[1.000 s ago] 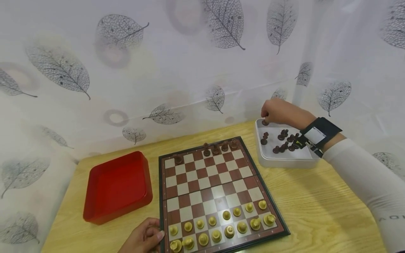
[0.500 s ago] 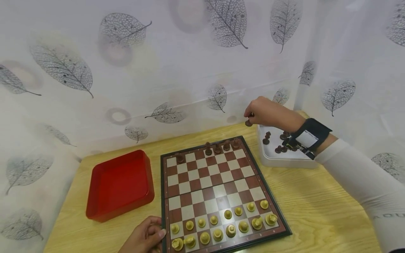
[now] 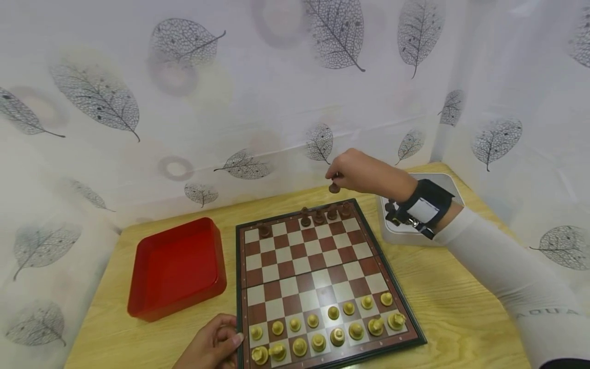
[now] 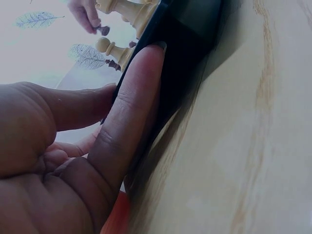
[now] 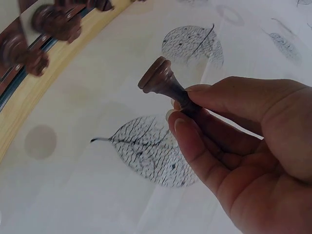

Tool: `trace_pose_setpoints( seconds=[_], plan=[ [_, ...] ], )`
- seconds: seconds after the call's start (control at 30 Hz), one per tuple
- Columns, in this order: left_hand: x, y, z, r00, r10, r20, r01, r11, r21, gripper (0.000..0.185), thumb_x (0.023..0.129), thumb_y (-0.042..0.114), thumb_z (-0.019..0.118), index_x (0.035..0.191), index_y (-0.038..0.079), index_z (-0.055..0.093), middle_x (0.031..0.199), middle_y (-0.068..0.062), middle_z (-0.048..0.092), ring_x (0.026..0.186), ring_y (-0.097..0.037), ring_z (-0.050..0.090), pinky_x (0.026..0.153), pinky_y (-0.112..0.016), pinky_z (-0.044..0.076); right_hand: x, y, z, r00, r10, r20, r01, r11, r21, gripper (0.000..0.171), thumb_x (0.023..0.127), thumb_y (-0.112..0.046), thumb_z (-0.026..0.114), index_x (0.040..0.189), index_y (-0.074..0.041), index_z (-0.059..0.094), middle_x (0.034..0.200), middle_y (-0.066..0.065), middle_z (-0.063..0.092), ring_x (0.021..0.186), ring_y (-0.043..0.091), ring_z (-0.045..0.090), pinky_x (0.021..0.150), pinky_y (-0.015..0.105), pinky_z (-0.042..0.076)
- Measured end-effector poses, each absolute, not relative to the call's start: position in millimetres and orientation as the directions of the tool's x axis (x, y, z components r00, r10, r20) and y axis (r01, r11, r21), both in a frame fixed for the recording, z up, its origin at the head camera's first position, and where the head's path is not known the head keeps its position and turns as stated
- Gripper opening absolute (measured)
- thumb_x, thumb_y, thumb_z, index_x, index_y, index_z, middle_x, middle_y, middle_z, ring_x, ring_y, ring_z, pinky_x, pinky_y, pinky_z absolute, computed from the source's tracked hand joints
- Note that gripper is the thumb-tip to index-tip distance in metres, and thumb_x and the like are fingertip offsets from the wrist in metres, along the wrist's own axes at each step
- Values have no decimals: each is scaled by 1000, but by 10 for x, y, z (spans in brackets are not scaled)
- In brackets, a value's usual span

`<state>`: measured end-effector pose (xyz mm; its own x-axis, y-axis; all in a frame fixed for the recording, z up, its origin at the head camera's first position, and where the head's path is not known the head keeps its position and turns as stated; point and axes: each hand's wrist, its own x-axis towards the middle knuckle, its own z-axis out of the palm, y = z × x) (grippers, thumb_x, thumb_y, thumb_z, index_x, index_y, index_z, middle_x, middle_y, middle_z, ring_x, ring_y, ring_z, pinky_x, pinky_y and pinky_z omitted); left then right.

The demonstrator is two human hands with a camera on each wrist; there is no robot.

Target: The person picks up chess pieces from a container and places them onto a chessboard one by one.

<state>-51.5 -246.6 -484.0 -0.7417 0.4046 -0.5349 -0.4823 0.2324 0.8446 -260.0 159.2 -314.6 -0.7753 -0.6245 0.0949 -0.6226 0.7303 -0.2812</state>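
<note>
A dark chess piece (image 3: 334, 188) is pinched by its top in the right hand (image 3: 357, 171), base down, held above the far edge of the chessboard (image 3: 322, 279) at approx. 12 o'clock, just over the dark pieces (image 3: 324, 213) already set on the back row. The left hand (image 3: 209, 346) is clenched on the board's near-left edge, fingers curled over the rim. Risk: neighbouring pieces could be knocked over if the piece is lowered w/ little clearance. The white tin (image 3: 401, 233) sits at 2 o'clock, the red tray (image 3: 177, 266) at 9 o'clock, on the table (image 3: 461, 302).

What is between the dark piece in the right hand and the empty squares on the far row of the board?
Nothing visible: the right hand holds the dark piece in open air above the chessboard.
</note>
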Motion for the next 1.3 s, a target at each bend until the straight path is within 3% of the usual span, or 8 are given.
trace_pose_setpoints(
  seconds=[0.43,0.73,0.97,1.3],
  plan=[
    [-522,-2485,-4848,-744,442,-501,-474,179,862,52,102,25,67,133,-5,39,90,-1,66,74,-12,68,67,-25,60,-2553,1097,-3166,-697,-710,100,-704,652,-282,17,98,-3,69,111,-3,79,111,12,78,108,27,74,91,38,60],
    [-517,-2478,-4838,-740,429,-519,-493,179,851,55,101,26,69,134,-5,38,92,-3,66,74,-14,67,68,-29,61,-2543,846,-3211,-628,-770,112,-764,584,-274,15,97,-2,70,108,-4,80,106,11,77,102,24,73,89,35,60],
    [-516,-2483,-4817,-739,412,-533,-510,175,842,56,100,26,70,135,-5,38,94,-4,68,74,-16,70,69,-32,62,-2535,689,-3201,-634,-771,59,-753,598,-276,16,98,-3,68,106,-7,81,106,8,77,102,20,72,91,32,59],
    [-509,-2468,-4797,-741,406,-535,-508,182,842,57,101,27,68,136,-5,37,94,-5,69,75,-18,71,70,-35,63,-2574,425,-3263,-584,-810,49,-794,557,-244,16,100,-6,67,105,-9,82,104,5,78,101,18,73,92,30,58]
  ],
)
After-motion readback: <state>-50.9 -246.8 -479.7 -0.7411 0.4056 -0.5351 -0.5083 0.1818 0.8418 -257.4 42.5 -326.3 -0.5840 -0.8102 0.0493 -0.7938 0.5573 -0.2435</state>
